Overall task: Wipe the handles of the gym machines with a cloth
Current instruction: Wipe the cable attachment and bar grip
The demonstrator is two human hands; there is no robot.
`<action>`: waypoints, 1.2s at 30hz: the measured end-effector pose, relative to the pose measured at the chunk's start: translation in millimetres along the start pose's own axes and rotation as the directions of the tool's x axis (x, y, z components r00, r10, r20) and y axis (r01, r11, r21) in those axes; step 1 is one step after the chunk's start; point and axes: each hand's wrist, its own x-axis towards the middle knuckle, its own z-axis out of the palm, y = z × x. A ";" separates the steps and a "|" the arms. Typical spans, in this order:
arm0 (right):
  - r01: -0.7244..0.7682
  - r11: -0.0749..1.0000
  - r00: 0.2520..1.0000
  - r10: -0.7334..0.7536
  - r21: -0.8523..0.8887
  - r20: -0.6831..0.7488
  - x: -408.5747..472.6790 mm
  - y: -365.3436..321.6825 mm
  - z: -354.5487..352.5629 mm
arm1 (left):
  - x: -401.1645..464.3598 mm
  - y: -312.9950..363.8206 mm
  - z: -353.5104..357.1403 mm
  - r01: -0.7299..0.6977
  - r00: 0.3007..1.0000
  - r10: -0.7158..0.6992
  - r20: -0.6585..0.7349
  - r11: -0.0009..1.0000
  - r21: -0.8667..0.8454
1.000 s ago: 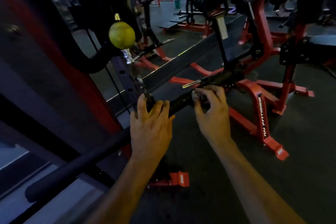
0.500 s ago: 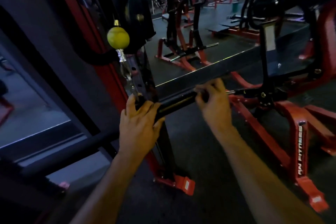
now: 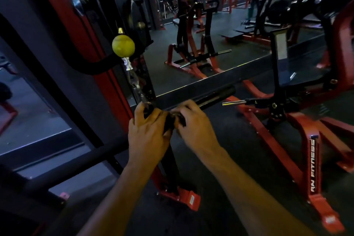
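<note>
A black bar handle (image 3: 216,97) hangs from a cable with a chain link (image 3: 135,82) and a yellow stopper ball (image 3: 123,45). My left hand (image 3: 146,134) grips the handle at its cable end, fingers curled round it. Just to its right, my right hand (image 3: 193,128) wraps the same bar; something dark shows under its fingers, too dim to tell whether it is a cloth. The handle's free end sticks out to the upper right.
A red upright (image 3: 113,86) of the cable machine stands right behind the handle, with its red foot (image 3: 191,199) on the dark floor. A red and black plate-loaded machine (image 3: 314,145) stands to the right. A mirror wall reflects more machines behind.
My right hand has slid left along the handle, from near its free end to right beside my left hand. The view has shifted left and closer.
</note>
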 end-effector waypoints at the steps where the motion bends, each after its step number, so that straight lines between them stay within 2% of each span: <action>1: -0.013 0.999 1.000 0.013 -0.034 -0.004 3.6 7.2 -9.0 | 0.7 1.3 -0.4 0.001 1.000 -0.001 0.007 1.000 0.000; 4: -0.161 0.980 0.987 0.157 -0.119 -0.046 19.3 41.8 -45.7 | 0.9 6.8 -1.2 -0.002 1.000 0.002 0.007 1.000 0.000; 7: -0.229 0.956 0.969 0.206 -0.186 -0.132 26.4 66.1 -70.2 | 0.7 13.0 -1.9 -0.016 1.000 0.016 -0.019 1.000 0.009; 10: -0.262 0.942 0.965 0.252 -0.207 -0.076 20.5 57.9 -62.2 | 2.6 15.0 -0.4 -0.014 1.000 0.015 -0.018 0.999 0.035; 12: -0.260 0.953 0.965 0.261 -0.157 -0.013 15.2 37.9 -45.2 | 4.6 14.1 0.6 -0.008 1.000 0.008 -0.011 0.999 0.044; 16: -0.087 0.993 0.993 0.094 -0.079 0.078 1.4 -5.2 -5.3 | 3.0 8.5 2.6 -0.006 0.998 0.008 -0.061 1.000 0.031; 19: -0.035 0.998 0.996 0.039 -0.044 0.083 -1.9 -6.6 -5.1 | -0.9 4.2 3.9 0.015 0.997 -0.014 -0.070 1.000 0.016; 22: -0.076 0.992 0.995 0.082 -0.105 0.054 8.2 14.9 -28.5 | -3.1 -2.2 4.6 -0.041 0.997 0.040 -0.066 0.999 -0.009; 25: -0.144 0.985 0.989 0.145 -0.091 0.003 18.4 36.2 -49.3 | -8.5 -14.6 -2.1 -0.122 0.984 0.098 -0.151 0.980 -0.158; 28: -0.160 0.981 0.987 0.160 -0.108 -0.007 20.8 45.1 -55.9 | -19.6 -37.1 -20.0 -0.092 0.960 0.021 -0.280 0.965 -0.244; 29: -0.160 0.982 0.987 0.159 -0.104 -0.015 22.2 46.1 -56.1 | -20.5 -48.0 -25.5 -0.017 0.965 -0.042 -0.259 0.975 -0.222; 30: -0.155 0.983 0.988 0.153 -0.093 -0.030 24.0 47.3 -56.4 | -18.8 -57.4 -31.9 0.086 0.979 -0.116 -0.166 0.980 -0.177; 31: -0.152 0.985 0.988 0.148 -0.079 -0.049 26.7 48.3 -54.8 | -14.5 -66.5 -35.7 0.183 0.983 -0.184 0.001 0.978 -0.103; 32: -0.151 0.987 0.987 0.148 -0.061 -0.061 30.6 46.7 -52.1 | -8.3 -73.4 -37.5 0.241 0.949 -0.240 0.206 0.970 0.018; 34: -0.149 0.987 0.988 0.147 -0.055 -0.043 36.7 39.4 -38.9 | 2.8 -80.9 -38.6 0.198 0.804 -0.278 0.525 0.959 0.203; 35: -0.149 0.986 0.989 0.148 -0.074 -0.010 38.2 32.6 -28.3 | 6.8 -81.2 -38.4 0.177 0.762 -0.266 0.591 0.963 0.204; 36: -0.140 0.986 0.989 0.144 -0.087 0.037 36.3 21.3 -17.3 | 7.1 -80.6 -37.7 0.186 0.753 -0.258 0.605 0.966 0.180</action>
